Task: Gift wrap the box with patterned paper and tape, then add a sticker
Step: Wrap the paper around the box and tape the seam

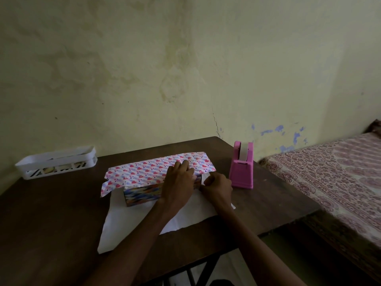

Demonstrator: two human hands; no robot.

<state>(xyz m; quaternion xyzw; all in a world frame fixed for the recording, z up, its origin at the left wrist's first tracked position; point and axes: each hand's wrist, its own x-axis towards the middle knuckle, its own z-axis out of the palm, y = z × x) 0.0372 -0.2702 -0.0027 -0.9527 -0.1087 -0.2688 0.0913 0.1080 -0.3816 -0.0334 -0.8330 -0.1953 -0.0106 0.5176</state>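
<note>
There is one box at the centre of the frame, and one sheet of patterned paper lies under and over it. Two hands are in view: one left hand and one right hand, both at the box. One pink tape dispenser stands right of centre, carrying one roll of tape. One white basket sits at the left; the items inside it are too dim to count. There is one tabletop, and one bed at the right edge.
</note>
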